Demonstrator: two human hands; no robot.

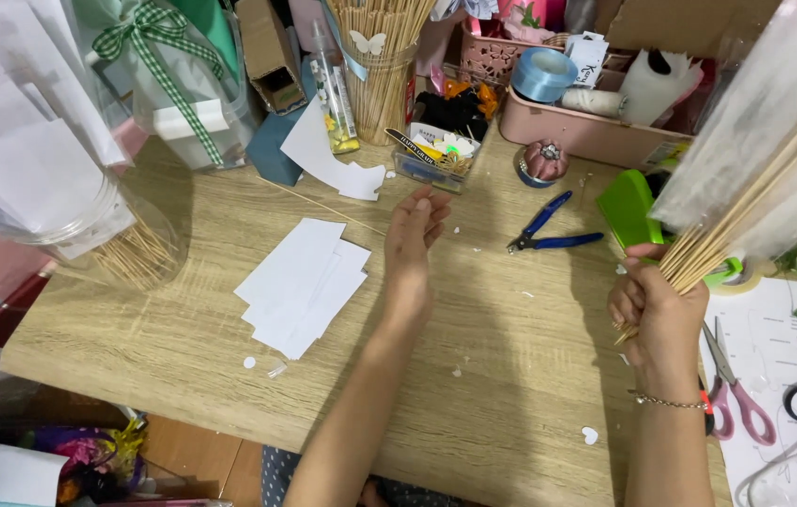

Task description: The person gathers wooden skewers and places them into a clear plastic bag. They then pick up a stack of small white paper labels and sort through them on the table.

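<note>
Right hand (659, 310): fist closed around bundle of wooden skewers (732, 221), plastic sleeve on far end.
Left hand (414, 235): open, fingers loose, holding nothing, above table (511, 376).
Nearby: white paper slips (303, 282), blue pliers (549, 230).

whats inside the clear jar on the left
The clear jar holds folded white paper above thin wooden sticks. How far the sticks run under the paper is hidden.

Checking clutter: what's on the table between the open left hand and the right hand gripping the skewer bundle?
Head view: blue-handled pliers lie between the left hand and right hand holding the skewer bundle; otherwise bare wood table with tiny paper scraps.
</note>
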